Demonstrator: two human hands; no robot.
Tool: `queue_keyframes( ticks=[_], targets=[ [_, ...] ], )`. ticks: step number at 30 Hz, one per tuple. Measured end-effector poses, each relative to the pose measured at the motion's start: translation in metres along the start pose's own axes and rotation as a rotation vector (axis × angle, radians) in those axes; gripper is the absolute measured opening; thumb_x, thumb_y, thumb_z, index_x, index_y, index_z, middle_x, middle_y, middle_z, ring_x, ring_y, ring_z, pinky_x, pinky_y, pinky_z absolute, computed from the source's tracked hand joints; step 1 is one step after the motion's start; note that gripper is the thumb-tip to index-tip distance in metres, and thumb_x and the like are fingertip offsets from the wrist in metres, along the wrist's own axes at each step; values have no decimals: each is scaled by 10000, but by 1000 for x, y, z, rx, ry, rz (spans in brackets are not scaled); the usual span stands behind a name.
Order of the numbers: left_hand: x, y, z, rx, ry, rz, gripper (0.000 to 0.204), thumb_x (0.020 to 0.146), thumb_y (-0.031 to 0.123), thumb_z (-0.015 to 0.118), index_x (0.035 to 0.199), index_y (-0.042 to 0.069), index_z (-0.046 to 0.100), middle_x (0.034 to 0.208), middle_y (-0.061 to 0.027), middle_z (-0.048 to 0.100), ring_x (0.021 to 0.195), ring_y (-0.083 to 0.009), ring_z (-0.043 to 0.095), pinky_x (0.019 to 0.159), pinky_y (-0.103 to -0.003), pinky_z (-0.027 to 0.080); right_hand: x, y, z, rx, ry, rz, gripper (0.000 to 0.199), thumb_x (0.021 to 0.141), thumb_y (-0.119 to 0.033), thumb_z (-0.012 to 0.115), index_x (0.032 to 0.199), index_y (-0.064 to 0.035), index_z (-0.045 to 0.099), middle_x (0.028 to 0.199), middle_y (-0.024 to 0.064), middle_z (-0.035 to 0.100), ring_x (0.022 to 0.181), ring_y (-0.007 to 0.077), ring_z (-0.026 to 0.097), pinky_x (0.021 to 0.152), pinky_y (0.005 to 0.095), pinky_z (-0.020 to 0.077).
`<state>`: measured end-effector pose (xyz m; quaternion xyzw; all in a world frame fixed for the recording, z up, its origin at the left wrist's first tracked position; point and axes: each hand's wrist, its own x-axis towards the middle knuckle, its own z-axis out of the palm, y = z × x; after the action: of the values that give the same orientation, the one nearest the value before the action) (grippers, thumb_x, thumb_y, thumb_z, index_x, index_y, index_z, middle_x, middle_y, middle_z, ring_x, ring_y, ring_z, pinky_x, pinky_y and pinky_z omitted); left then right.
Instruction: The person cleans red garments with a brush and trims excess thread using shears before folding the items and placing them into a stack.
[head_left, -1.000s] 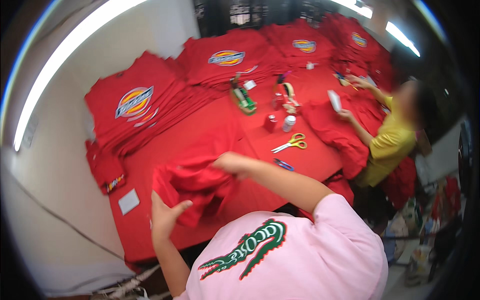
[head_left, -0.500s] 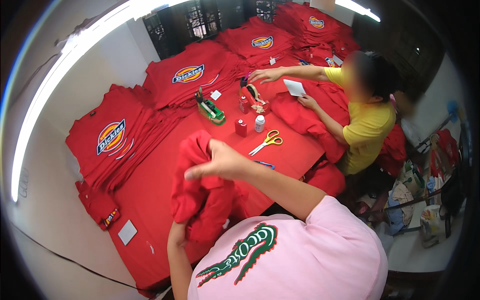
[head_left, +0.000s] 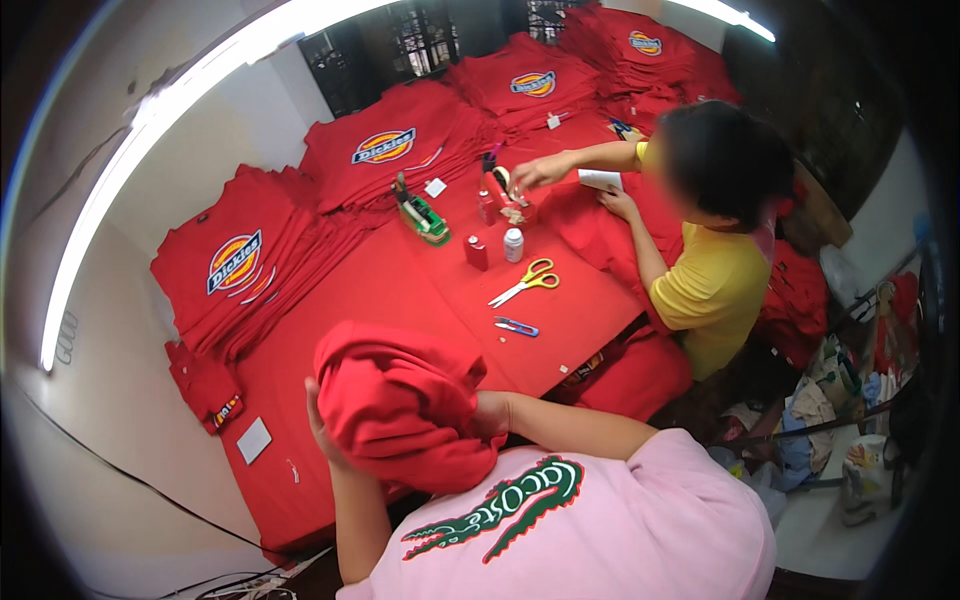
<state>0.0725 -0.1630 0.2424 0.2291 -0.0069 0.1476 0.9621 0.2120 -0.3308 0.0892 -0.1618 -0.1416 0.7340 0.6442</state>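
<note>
Head view shows both hands holding a bunched red cotton garment (head_left: 405,400) up in front of the pink-shirted chest, above the near edge of the red-covered tabletop (head_left: 400,290). Left hand (head_left: 322,425) cups the bundle's left side, fingers spread behind the cloth. Right hand (head_left: 488,415) presses into its right side, closed on the fabric. Yellow-handled scissors (head_left: 527,281) and small blue snips (head_left: 517,326) lie beyond on the tabletop. Across it, another person in a yellow shirt (head_left: 715,290) works near a green tape dispenser (head_left: 424,215).
</note>
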Motion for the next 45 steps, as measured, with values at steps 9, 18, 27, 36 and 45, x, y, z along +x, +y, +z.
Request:
queue_keyframes(
  ticks=[9, 18, 27, 36, 45],
  targets=[
    [-99, -83, -105, 446, 697, -308, 695, 991, 499, 633, 1470, 5, 540, 1442, -172, 625, 1293, -325, 628, 1146, -449, 470, -74, -14, 113, 202, -448, -358, 426, 1013, -178, 591, 1392, 15, 618, 1435, 126, 655, 1342, 269, 601, 1198, 462, 415],
    [-57, -28, -24, 670, 10, -628, 688, 926, 420, 743, 1447, 4, 574, 1385, -146, 671, 1251, -294, 656, 1132, -397, 478, -197, -52, 133, -1411, -48, 363, 467, 797, -278, 861, 1199, -66, 749, 1144, 120, 766, 1070, 281, 719, 945, 404, 549],
    [-112, -3, 163, 2695, -232, -718, 323, 804, 283, 829, 1026, 57, 768, 997, -142, 758, 1102, -305, 695, 1196, -490, 344, -291, -151, 161, -2683, 225, 235, 261, 778, -83, 724, 1023, -142, 789, 1058, 75, 758, 1044, 323, 719, 862, 471, 581],
    [-190, 10, 120, 2925, 303, 812, 435, 815, 166, 784, 1199, 7, 658, 1223, -144, 702, 1215, -378, 629, 1234, -622, 269, -265, -117, 228, -2993, 332, -1089, 173, 764, -163, 709, 924, -102, 684, 959, 58, 692, 938, 285, 636, 902, 463, 475],
    [-206, -2, 138, 2480, 417, -666, 250, 788, 178, 748, 975, 24, 684, 1010, -162, 731, 1088, -356, 691, 1282, -661, 81, -276, -131, 169, -2371, 182, 56, 310, 807, -356, 809, 1000, -117, 771, 761, 82, 719, 788, 322, 681, 805, 428, 525]
  ],
)
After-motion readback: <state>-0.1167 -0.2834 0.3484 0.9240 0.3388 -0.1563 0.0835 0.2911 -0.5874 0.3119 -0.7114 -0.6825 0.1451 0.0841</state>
